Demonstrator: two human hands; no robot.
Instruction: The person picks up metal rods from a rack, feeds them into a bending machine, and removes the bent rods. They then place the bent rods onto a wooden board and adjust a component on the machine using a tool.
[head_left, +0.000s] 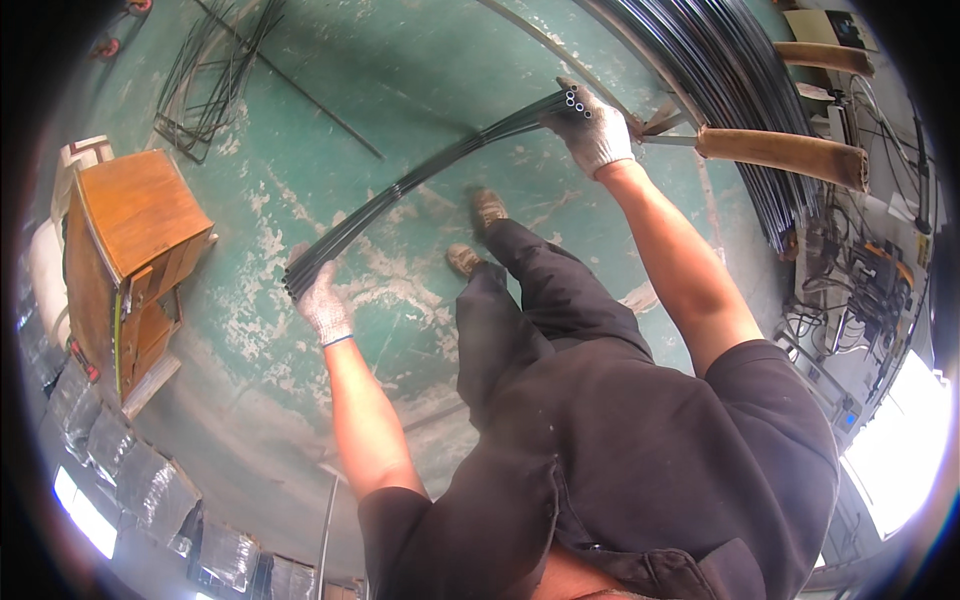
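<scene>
1. I have the bundle of dark tubes [398, 190] toward eleven o'clock, spanning from the left hand to the right, above the floor [410, 60].
2. My left hand [322, 305], in a pale knit glove, is at nine o'clock; its grip is clenched around the bundle's near end.
3. My right hand [592, 132], gloved too, is at one o'clock; its grip is grasping the far end, where I see round hollow tube ends facing me.
4. Between one and two o'clock I see a thick stack of long dark rods [690, 70], with a brown padded bar [785, 157] beside it at two.
5. Thin metal pieces [205, 95] lie at ten o'clock on the worn green floor.
6. Between nine and ten I see a wooden cabinet [140, 215].
7. At three o'clock I make out tangled cables [860, 300], too cluttered to separate.
8. Two brown shoes [489, 207] stand just above the centre, toward twelve.
</scene>
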